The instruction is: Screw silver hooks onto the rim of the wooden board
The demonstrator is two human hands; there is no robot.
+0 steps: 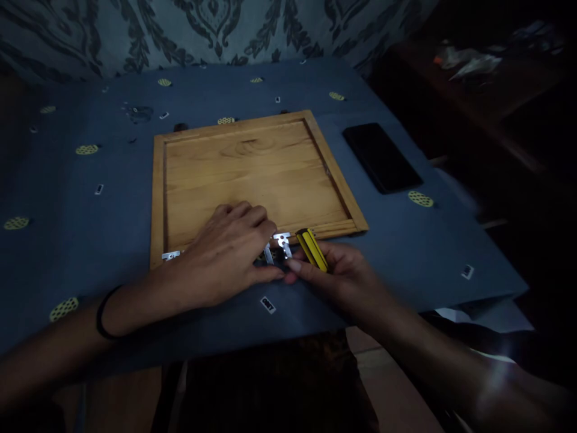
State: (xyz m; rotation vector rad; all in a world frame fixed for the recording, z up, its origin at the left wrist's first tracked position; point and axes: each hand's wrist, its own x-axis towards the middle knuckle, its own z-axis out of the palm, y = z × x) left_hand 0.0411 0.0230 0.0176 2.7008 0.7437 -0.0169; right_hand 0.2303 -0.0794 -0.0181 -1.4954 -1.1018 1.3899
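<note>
A framed wooden panel, like a small cabinet door, lies flat on the table. My left hand arches over its front rail, fingers curled and thumb beside a shiny metal hinge. Its fingertips are partly hidden, but they appear to grip the hinge's arm. From the right, my right hand holds a screwdriver with a yellow-and-black handle; its shaft is out of sight. The right thumb and fingertip pinch close to the hinge's lower end. Another metal hinge sits at the panel's front left corner, partly behind my left wrist.
A black smartphone lies right of the panel. The blue patterned cloth covers the table. Behind the panel's left side is a small clear object, hard to make out. A crumpled light-coloured item rests on a dark surface at the far right.
</note>
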